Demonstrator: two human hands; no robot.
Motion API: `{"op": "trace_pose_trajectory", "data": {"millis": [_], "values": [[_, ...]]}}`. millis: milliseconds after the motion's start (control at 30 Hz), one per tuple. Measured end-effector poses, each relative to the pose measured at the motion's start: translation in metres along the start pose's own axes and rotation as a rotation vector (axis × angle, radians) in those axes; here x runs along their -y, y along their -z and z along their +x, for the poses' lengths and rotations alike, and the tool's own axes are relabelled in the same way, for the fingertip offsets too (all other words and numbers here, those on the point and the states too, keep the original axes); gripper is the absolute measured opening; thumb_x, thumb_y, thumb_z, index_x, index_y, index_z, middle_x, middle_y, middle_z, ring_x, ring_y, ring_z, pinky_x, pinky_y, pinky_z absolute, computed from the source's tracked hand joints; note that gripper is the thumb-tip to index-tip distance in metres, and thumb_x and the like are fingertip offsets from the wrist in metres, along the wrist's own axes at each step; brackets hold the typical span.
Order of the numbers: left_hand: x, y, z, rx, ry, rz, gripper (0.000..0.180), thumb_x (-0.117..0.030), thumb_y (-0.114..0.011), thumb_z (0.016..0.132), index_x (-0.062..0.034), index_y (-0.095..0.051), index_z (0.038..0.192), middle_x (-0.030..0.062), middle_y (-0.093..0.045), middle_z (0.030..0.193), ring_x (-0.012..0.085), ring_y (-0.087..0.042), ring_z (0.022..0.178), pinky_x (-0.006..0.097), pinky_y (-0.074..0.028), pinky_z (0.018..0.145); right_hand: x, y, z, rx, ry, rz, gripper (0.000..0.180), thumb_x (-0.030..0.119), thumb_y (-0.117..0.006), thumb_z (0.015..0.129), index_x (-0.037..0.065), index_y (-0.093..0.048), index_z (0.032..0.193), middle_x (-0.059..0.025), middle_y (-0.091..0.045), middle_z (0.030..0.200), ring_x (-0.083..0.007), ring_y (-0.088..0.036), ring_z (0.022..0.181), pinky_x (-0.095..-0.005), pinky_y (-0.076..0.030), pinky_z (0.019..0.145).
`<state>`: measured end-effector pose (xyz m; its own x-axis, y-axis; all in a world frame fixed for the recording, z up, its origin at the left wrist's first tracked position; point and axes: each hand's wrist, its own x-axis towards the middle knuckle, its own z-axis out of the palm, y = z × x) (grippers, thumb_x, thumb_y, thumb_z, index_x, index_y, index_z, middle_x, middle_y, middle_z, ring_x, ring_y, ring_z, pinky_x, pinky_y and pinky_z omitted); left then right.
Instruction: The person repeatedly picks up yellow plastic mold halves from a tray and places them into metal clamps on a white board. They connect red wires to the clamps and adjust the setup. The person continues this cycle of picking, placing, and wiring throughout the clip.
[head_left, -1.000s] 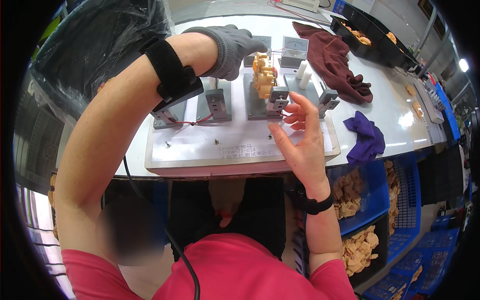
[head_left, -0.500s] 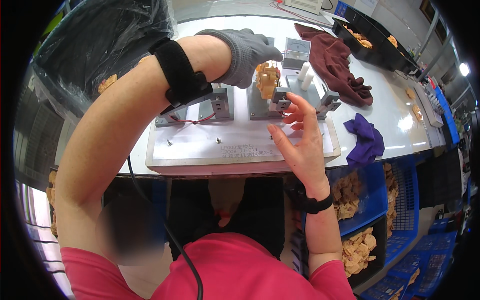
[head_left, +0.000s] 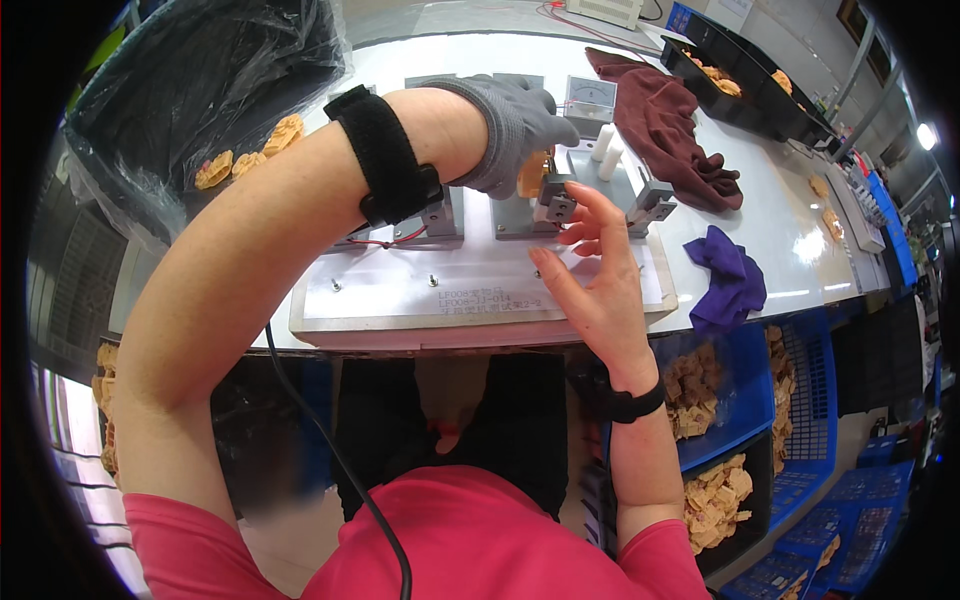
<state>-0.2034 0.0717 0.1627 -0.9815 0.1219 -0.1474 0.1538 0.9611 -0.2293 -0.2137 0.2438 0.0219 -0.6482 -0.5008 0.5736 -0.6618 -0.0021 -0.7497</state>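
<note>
My left hand (head_left: 515,130), in a grey glove, reaches across the bench and curls over a tan plastic part (head_left: 531,178). Most of that part is hidden under the glove. It sits on a grey test fixture (head_left: 512,222), behind a small dark grey clamp block (head_left: 553,203). My bare right hand (head_left: 605,275) is at the near right of the block. Its index fingertip is at the block's edge, and the thumb stands apart below. A white base board (head_left: 400,312) carries the fixtures.
A small meter (head_left: 590,95) and white posts (head_left: 608,160) stand behind the right fixture. Right of them lie a brown cloth (head_left: 665,130) and a purple cloth (head_left: 725,280). A plastic-lined bin (head_left: 200,90) holds tan parts at left. Blue crates (head_left: 750,375) stand below right.
My left hand has moved right and slightly nearer, covering much of the tan part that showed before. More tan parts show in the lined bin. My right hand has hardly moved.
</note>
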Motion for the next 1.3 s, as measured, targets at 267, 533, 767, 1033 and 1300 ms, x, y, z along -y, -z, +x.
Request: {"op": "trace_pose_trajectory", "data": {"millis": [267, 533, 767, 1033, 1300], "values": [[0.006, -0.008, 0.005, -0.059, -0.064, 0.018, 0.079, -0.018, -0.084, 0.067, -0.0228, -0.053, 0.140, 0.0112, -0.059, 0.129, 0.0320, -0.054, 0.124, 0.043, -0.048, 0.102, 0.000, 0.000, 0.000, -0.005, 0.003, -0.004, 0.062, 0.013, -0.077, 0.082, 0.012, -0.050, 0.138, -0.0063, -0.057, 0.113, -0.0158, -0.056, 0.090, -0.0321, -0.047, 0.080], [0.008, -0.002, 0.000, -0.042, 0.014, -0.032, 0.083, -0.002, -0.078, 0.064, -0.0214, -0.050, 0.140, 0.0095, -0.053, 0.137, 0.0307, -0.052, 0.127, 0.040, -0.047, 0.106, -0.010, -0.002, -0.005, -0.144, -0.076, 0.062, 0.043, 0.009, -0.073, 0.086, 0.005, -0.049, 0.121, -0.0060, -0.058, 0.099, -0.0147, -0.058, 0.083, -0.0308, -0.048, 0.076], [0.012, -0.003, 0.000, -0.035, 0.042, -0.011, 0.085, -0.003, -0.080, 0.063, -0.0217, -0.050, 0.140, 0.0088, -0.053, 0.137, 0.0311, -0.053, 0.126, 0.041, -0.048, 0.105, -0.006, -0.002, -0.004, -0.149, -0.071, 0.056, 0.043, 0.008, -0.073, 0.085, 0.005, -0.050, 0.122, -0.0067, -0.059, 0.101, -0.0141, -0.056, 0.083, -0.0301, -0.048, 0.077], [0.014, -0.013, -0.005, -0.075, -0.051, -0.028, 0.074, -0.006, -0.078, 0.064, -0.0210, -0.056, 0.133, 0.0084, -0.056, 0.131, 0.0314, -0.054, 0.123, 0.040, -0.049, 0.102, 0.005, -0.005, -0.002, -0.012, 0.006, -0.033, 0.050, 0.009, -0.072, 0.085, 0.010, -0.052, 0.131, -0.0064, -0.059, 0.106, -0.0177, -0.056, 0.089, -0.0311, -0.047, 0.081], [0.009, -0.022, 0.024, -0.189, -0.293, 0.150, 0.005, -0.018, -0.069, 0.074, -0.0169, -0.069, 0.079, 0.0074, -0.060, 0.094, 0.0326, -0.058, 0.089, 0.046, -0.047, 0.073, -0.013, 0.000, 0.004, -0.032, 0.114, 0.093, 0.031, 0.011, -0.072, 0.084, 0.006, -0.061, 0.113, -0.0080, -0.062, 0.101, -0.0187, -0.063, 0.087, -0.0328, -0.052, 0.079]]}}
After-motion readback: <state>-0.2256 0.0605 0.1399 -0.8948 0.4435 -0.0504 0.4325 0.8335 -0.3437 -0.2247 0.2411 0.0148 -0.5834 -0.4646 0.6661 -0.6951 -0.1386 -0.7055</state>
